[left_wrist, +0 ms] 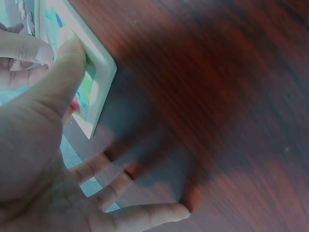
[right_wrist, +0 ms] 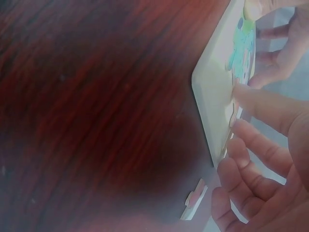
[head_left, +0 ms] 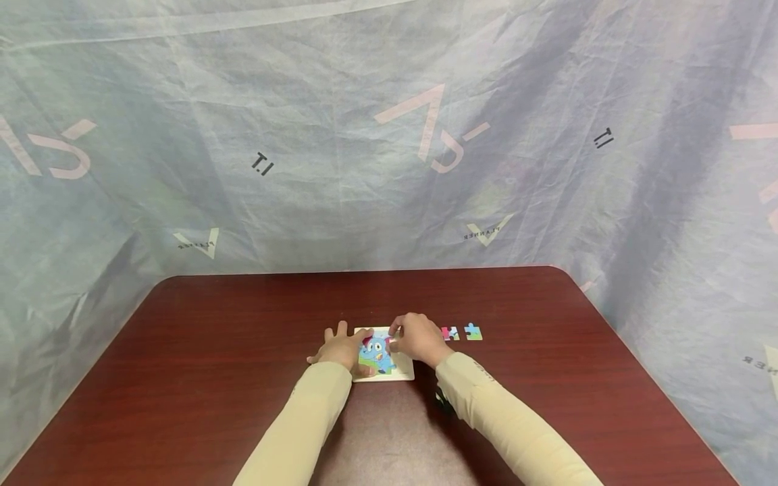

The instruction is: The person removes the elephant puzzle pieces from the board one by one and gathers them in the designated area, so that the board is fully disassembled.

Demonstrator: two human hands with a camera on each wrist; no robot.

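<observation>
On the table, the puzzle board was touched along its left side by the left hand, fingers spread; its right side was partly hidden by the right hand, a piece pinched between thumb and finger. Two loose pieces were set farther right, grey cloth hung behind

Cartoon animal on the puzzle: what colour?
The cartoon animal is mostly light blue; shows best in the head view.
</observation>
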